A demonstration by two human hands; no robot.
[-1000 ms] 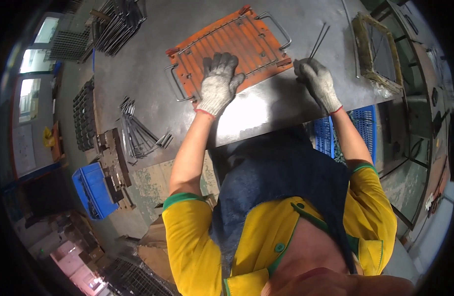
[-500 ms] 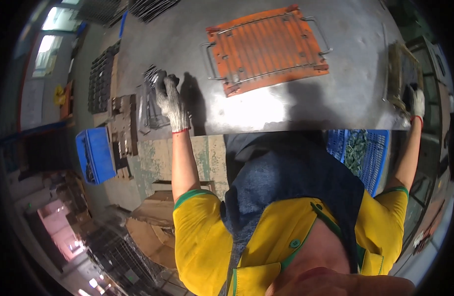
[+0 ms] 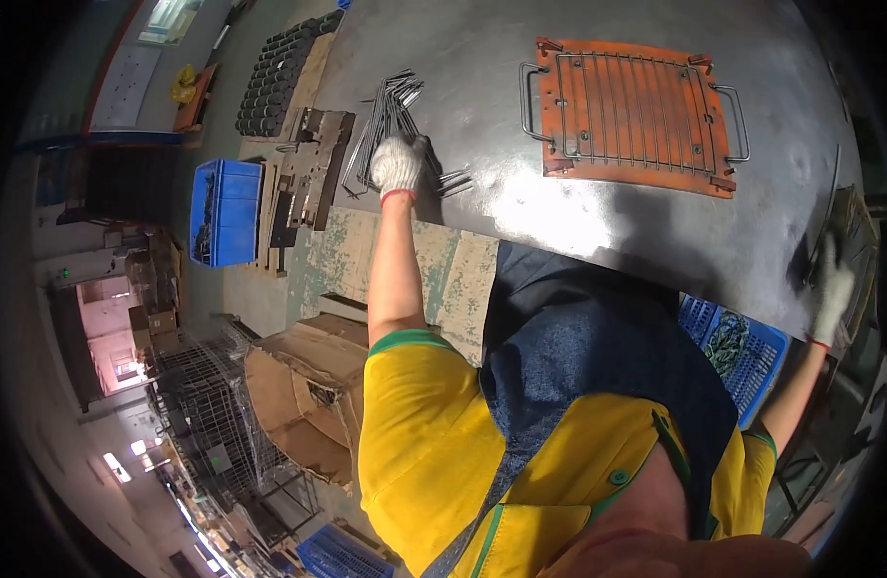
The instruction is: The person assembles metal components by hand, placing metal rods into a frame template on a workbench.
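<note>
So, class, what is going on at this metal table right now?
A person in white gloves stands at a grey metal table. The left hand rests on a heap of bent wire rods. The right hand reaches to the table's far right edge. A wire grid lies on an orange plate, untouched.

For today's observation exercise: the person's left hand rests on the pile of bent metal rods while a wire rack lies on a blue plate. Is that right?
Not quite. The head view shows the wire rack lying on an orange plate, not a blue one. The left hand does rest on the pile of bent metal rods.
</note>
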